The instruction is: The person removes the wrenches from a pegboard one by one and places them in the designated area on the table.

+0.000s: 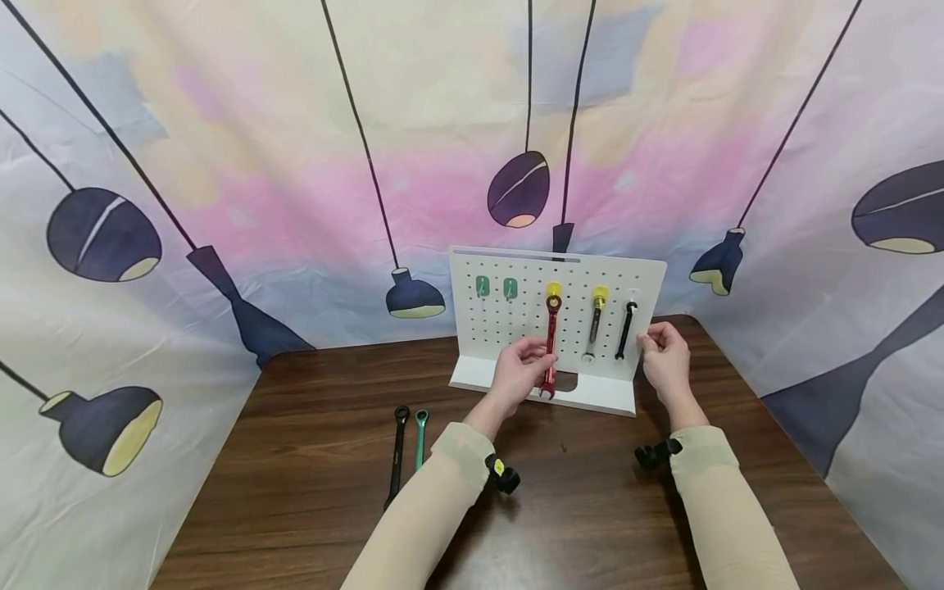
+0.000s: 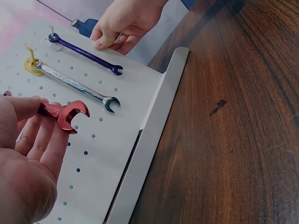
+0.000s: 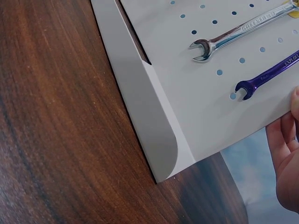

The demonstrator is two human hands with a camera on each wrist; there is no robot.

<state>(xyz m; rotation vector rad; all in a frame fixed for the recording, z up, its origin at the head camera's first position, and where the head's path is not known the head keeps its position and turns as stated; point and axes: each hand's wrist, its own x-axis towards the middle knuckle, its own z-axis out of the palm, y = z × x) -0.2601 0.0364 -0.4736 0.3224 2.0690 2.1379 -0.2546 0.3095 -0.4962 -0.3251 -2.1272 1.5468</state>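
My left hand (image 1: 519,370) pinches a red wrench (image 1: 551,336) between thumb and fingers, low on its shaft. The wrench's ring end lies at a yellow hook (image 1: 554,288) on the white pegboard (image 1: 509,328); whether the hook carries it I cannot tell. With thumb and fingers my right hand (image 1: 667,360) grips the board's right edge. Right of the red wrench hang a silver wrench (image 2: 74,85) on a yellow hook and a dark purple wrench (image 3: 266,79) on a pale hook. In the left wrist view, the red wrench's open jaw end sticks out past the fingers.
Two green hooks (image 1: 496,288) on the board's left side hold nothing. On the brown table (image 1: 317,442), left of my left forearm, lie a black wrench (image 1: 398,451) and a green wrench (image 1: 421,434). A patterned cloth (image 1: 295,164) hangs behind the table.
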